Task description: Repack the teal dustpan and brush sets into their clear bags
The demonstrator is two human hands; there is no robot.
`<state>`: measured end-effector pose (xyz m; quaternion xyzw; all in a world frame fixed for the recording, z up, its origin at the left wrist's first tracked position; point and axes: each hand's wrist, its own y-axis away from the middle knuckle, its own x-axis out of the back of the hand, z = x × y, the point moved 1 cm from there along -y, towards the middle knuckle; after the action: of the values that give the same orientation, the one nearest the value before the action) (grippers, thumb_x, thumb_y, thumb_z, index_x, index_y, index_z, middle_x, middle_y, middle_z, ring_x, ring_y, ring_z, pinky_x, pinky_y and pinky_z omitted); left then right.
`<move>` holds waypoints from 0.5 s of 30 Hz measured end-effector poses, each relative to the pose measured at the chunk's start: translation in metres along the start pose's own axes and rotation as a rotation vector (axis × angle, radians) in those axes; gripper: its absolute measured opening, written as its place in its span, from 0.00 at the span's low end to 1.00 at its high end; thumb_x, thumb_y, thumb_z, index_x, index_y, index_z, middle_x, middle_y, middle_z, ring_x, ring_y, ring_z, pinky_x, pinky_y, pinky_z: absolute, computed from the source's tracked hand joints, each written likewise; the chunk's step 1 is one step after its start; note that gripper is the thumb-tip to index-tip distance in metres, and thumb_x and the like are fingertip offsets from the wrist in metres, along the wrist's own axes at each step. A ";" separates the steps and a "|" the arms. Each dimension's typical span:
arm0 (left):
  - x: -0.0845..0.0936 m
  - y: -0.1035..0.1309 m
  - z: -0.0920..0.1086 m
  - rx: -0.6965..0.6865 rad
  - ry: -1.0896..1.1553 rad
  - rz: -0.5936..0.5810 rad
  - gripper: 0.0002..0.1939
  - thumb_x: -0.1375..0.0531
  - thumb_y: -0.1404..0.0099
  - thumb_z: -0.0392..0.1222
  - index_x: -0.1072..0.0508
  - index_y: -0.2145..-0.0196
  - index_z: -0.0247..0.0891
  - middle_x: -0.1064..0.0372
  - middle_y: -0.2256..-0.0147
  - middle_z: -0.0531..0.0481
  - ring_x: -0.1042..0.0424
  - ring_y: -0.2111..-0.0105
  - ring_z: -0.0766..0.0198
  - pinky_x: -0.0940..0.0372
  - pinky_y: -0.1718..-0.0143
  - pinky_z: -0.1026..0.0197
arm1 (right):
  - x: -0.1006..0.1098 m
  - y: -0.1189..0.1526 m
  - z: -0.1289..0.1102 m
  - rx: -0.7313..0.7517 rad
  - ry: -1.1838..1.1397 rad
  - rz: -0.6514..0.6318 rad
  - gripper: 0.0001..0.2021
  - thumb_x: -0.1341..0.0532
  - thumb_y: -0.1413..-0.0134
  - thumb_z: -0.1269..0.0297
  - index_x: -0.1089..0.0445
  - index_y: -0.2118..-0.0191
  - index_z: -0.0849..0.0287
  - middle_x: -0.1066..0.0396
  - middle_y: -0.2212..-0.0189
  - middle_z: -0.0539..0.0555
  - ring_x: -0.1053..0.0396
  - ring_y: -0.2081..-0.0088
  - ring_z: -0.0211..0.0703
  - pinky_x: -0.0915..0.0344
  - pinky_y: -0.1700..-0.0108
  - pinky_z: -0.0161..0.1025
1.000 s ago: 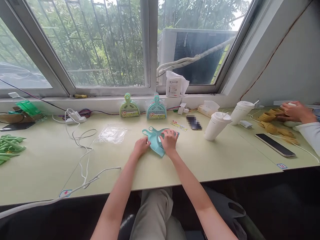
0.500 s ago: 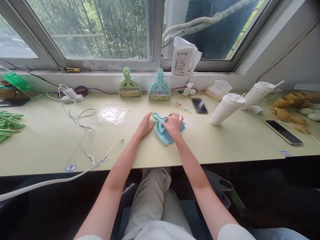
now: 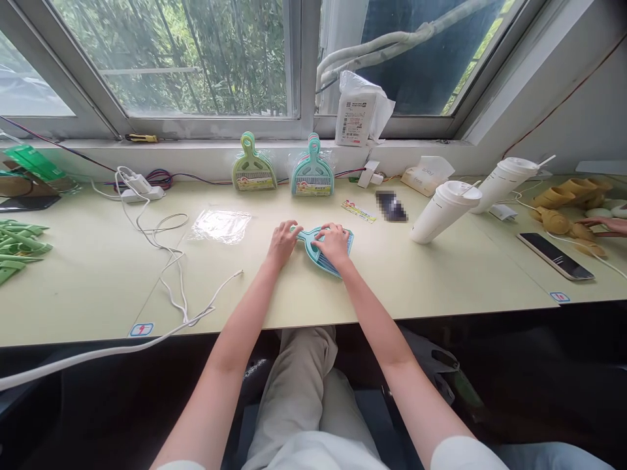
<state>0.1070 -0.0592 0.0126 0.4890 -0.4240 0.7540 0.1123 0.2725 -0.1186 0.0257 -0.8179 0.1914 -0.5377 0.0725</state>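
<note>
Blue little dustpan (image 3: 325,251) lies on the table (image 3: 441,281), left hand (image 3: 283,240) at nine o'clock pinching its handle, right hand (image 3: 334,241) spread flat on top.

Pale green table (image 3: 441,287): cups (image 3: 443,212), cables (image 3: 166,261), dustpan (image 3: 323,251).

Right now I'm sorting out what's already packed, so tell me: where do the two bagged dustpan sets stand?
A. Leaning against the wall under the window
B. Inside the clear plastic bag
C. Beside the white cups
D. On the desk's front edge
A: the green set and the teal set stand upright against the wall under the window, behind both hands.
</note>
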 end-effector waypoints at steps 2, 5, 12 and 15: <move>0.000 0.000 0.002 -0.083 -0.069 -0.062 0.16 0.48 0.39 0.27 0.29 0.57 0.41 0.33 0.57 0.43 0.36 0.55 0.55 0.40 0.56 0.54 | -0.002 -0.001 -0.001 0.016 -0.018 -0.002 0.08 0.39 0.48 0.57 0.26 0.71 0.54 0.33 0.53 0.54 0.43 0.49 0.51 0.51 0.48 0.50; -0.002 0.000 0.002 -0.109 -0.138 -0.120 0.16 0.50 0.39 0.25 0.28 0.61 0.39 0.31 0.63 0.44 0.33 0.60 0.56 0.40 0.61 0.56 | -0.004 -0.002 0.000 0.026 -0.037 -0.003 0.07 0.38 0.49 0.58 0.26 0.72 0.54 0.32 0.53 0.54 0.42 0.50 0.50 0.51 0.48 0.50; -0.004 -0.001 0.003 -0.075 -0.187 -0.166 0.17 0.50 0.42 0.23 0.27 0.65 0.38 0.31 0.69 0.45 0.32 0.64 0.58 0.40 0.65 0.58 | -0.008 -0.004 0.003 0.057 -0.032 -0.044 0.07 0.39 0.49 0.59 0.26 0.71 0.54 0.31 0.55 0.54 0.40 0.52 0.50 0.51 0.48 0.49; -0.002 0.001 0.004 -0.041 -0.140 -0.145 0.17 0.50 0.41 0.24 0.27 0.64 0.39 0.30 0.67 0.44 0.31 0.62 0.57 0.39 0.62 0.57 | -0.010 -0.002 0.000 0.072 -0.015 -0.030 0.07 0.40 0.48 0.61 0.27 0.71 0.54 0.31 0.56 0.54 0.39 0.52 0.49 0.53 0.47 0.49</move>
<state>0.1099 -0.0622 0.0112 0.5675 -0.4097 0.6991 0.1463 0.2700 -0.1126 0.0182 -0.8216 0.1591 -0.5391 0.0954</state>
